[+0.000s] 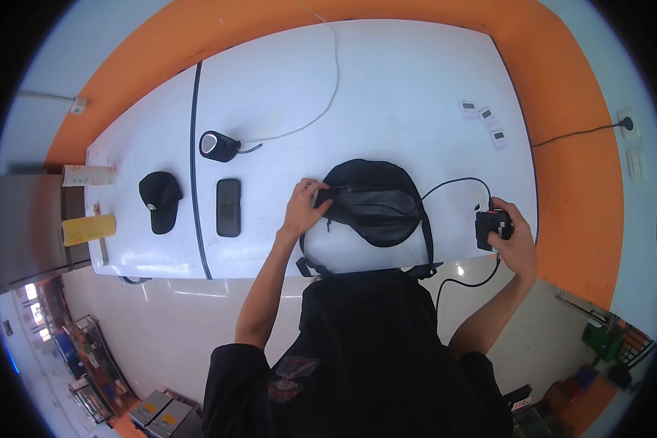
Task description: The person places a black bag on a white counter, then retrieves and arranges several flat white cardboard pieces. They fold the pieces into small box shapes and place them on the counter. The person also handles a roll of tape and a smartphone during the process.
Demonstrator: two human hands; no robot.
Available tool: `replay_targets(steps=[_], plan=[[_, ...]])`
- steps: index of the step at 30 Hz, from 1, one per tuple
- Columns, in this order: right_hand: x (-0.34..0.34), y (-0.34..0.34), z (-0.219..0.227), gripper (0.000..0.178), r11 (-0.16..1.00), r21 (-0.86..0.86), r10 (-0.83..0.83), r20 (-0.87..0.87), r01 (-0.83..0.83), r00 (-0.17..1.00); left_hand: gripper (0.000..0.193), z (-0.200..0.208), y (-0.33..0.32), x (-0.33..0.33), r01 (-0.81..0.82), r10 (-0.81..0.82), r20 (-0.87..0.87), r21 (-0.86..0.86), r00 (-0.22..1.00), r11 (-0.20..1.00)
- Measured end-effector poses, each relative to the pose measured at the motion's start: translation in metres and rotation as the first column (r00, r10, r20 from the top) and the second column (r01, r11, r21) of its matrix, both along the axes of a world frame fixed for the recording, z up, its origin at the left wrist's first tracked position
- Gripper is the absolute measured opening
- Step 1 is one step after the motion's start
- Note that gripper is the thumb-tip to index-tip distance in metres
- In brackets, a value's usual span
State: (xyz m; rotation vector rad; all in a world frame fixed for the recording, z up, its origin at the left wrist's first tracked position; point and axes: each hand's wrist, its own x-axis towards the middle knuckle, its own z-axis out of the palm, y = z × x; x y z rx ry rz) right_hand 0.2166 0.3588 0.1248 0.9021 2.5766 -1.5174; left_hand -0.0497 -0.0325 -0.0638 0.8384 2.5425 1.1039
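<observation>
white table (387, 87): one backpack (376, 201) gripped by left hand (303, 208); right hand (517, 237) clamped on one black box (490, 228).

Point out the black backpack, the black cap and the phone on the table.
black backpack (376, 201), head view, on its mesh front panel.
black cap (159, 196), head view, on its crown.
phone (228, 207), head view, on the middle of its dark face.

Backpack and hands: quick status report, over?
Left hand grips black backpack at its mesh pocket. Right hand holds small black device, cable attached. Nothing between them.
</observation>
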Motion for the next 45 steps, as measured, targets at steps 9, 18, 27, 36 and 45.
replay_targets(steps=[9, 18, 27, 36, 45], plan=[[0.012, 0.008, 0.019, 0.065, 0.994, 0.017, -0.105, 0.042, 0.104, 0.994, 0.037, -0.012, 0.025, 0.022, -0.140, 0.124, -0.193, -0.072, 0.973, 0.988], [0.022, 0.022, 0.022, 0.065, 0.996, 0.044, -0.074, 0.006, 0.074, 0.997, 0.032, -0.004, 0.023, -0.001, -0.028, -0.018, -0.242, -0.185, 0.970, 0.982], [0.017, 0.025, 0.040, 0.064, 0.994, 0.110, -0.011, 0.102, -0.001, 0.995, 0.028, 0.020, 0.026, -0.009, -0.022, -0.009, -0.186, -0.165, 0.982, 0.986], [-0.016, 0.006, 0.011, 0.058, 0.979, 0.061, 0.194, 0.008, -0.194, 0.981, 0.030, 0.047, 0.030, 0.016, 0.002, -0.019, -0.147, -0.115, 0.989, 0.993], [-0.036, 0.003, 0.026, 0.059, 0.992, 0.112, 0.079, -0.154, -0.062, 0.985, 0.028, 0.028, 0.015, 0.051, -0.081, -0.046, -0.378, -0.313, 0.924, 0.946]])
